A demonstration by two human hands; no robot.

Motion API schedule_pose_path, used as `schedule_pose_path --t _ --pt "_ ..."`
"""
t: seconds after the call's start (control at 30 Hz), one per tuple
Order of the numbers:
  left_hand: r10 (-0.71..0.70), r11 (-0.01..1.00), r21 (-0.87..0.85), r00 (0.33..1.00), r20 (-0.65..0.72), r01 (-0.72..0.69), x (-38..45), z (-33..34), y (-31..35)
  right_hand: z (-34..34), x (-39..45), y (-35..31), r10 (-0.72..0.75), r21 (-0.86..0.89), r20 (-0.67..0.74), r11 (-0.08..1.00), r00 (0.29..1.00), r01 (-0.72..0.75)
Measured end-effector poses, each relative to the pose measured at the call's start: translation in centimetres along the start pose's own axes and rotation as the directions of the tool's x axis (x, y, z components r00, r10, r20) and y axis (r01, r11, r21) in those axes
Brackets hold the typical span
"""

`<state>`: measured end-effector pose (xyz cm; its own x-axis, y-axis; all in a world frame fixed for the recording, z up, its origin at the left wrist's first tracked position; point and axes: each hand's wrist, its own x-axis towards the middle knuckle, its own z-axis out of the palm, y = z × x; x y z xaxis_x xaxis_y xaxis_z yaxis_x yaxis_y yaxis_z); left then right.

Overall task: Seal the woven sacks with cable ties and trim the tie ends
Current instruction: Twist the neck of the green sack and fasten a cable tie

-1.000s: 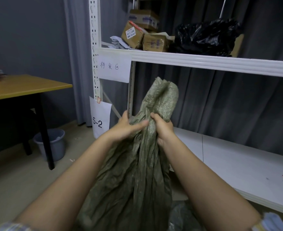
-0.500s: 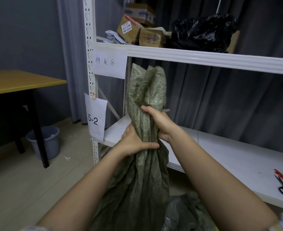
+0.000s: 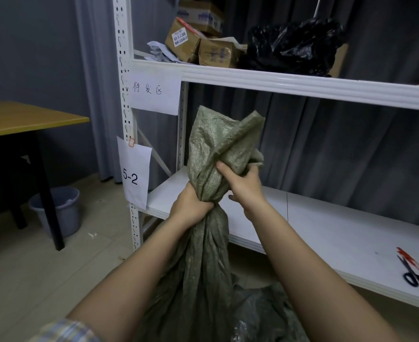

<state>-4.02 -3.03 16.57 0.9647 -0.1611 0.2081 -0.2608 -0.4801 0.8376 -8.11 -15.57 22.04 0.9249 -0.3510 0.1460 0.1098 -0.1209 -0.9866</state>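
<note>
A green woven sack (image 3: 203, 255) stands in front of me with its mouth gathered into a bunch that rises above my hands. My left hand (image 3: 191, 208) grips the gathered neck tightly from the left. Just above and to the right, my right hand (image 3: 243, 183) grips the bunched top, thumb across the front of the fabric. Black-handled scissors (image 3: 418, 277) lie on the white lower shelf (image 3: 326, 230) at the far right, beside a red thing. No cable tie shows in the view.
The white rack's upright (image 3: 124, 95) carries paper labels. Cardboard boxes (image 3: 196, 43) and a black plastic bag (image 3: 294, 45) sit on the upper shelf. A wooden table (image 3: 18, 119) and a grey bucket (image 3: 60, 208) stand at the left. More dark sacking (image 3: 265, 314) lies by my right forearm.
My hands have squeezed the sack's neck narrower. The left hand now grips lower on the neck and the top of the sack has twisted and slumped to the right.
</note>
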Motion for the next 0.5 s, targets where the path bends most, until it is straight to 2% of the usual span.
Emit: schedule_pose_path --t 0.07,0.1,0.13,0.17,0.2,0.23,0.27,0.3,0.37,0.43,0.5 --pt "-0.008 0.999 0.038 1.0 0.012 0.008 0.6 -0.3 -0.1 -0.5 -0.5 0.4 -0.145 -0.147 -0.124 0.981 0.982 0.126" --pt "-0.011 0.999 0.053 1.0 0.023 0.01 0.9 -0.4 -0.2 -0.7 -1.0 0.4 -0.265 -0.27 -0.174 0.939 0.948 0.213" --pt "-0.016 0.998 0.069 0.999 0.033 0.014 1.2 -0.5 -0.4 -0.9 -1.4 0.4 -0.43 -0.422 -0.184 0.847 0.884 0.324" --pt "-0.009 0.997 0.073 0.999 0.037 0.006 1.3 -0.6 -0.4 -1.1 -1.8 0.3 -0.61 -0.582 -0.119 0.682 0.784 0.443" --pt "0.001 0.997 0.073 0.999 0.043 -0.004 1.6 -0.6 -0.7 -1.1 -1.8 0.3 -0.739 -0.714 0.028 0.457 0.673 0.53" --pt "0.02 0.997 0.068 0.998 0.054 -0.024 2.1 -0.4 -1.2 -1.0 -1.8 0.6 -0.782 -0.787 0.217 0.214 0.584 0.579" --pt "0.041 0.996 0.079 0.997 0.067 -0.046 2.5 0.0 -1.8 -0.9 -1.6 1.1 -0.741 -0.794 0.405 0.006 0.535 0.608" --pt "0.057 0.992 0.106 0.994 0.088 -0.066 2.6 0.2 -2.0 -0.6 -1.4 1.7 -0.656 -0.771 0.545 -0.146 0.522 0.62" --pt "0.092 0.974 0.189 0.979 0.182 -0.127 1.7 0.1 -1.1 -0.4 -0.9 2.7 -0.486 -0.737 0.673 -0.375 0.558 0.562" --pt "0.09 0.979 0.155 0.958 0.272 -0.136 0.7 -0.1 -0.3 -0.3 -0.3 3.3 -0.39 -0.725 0.672 -0.519 0.629 0.453" --pt "0.045 0.99 0.113 0.942 0.333 -0.087 0.2 -0.3 -0.2 -0.3 0.3 3.8 -0.332 -0.72 0.672 -0.502 0.662 0.479"
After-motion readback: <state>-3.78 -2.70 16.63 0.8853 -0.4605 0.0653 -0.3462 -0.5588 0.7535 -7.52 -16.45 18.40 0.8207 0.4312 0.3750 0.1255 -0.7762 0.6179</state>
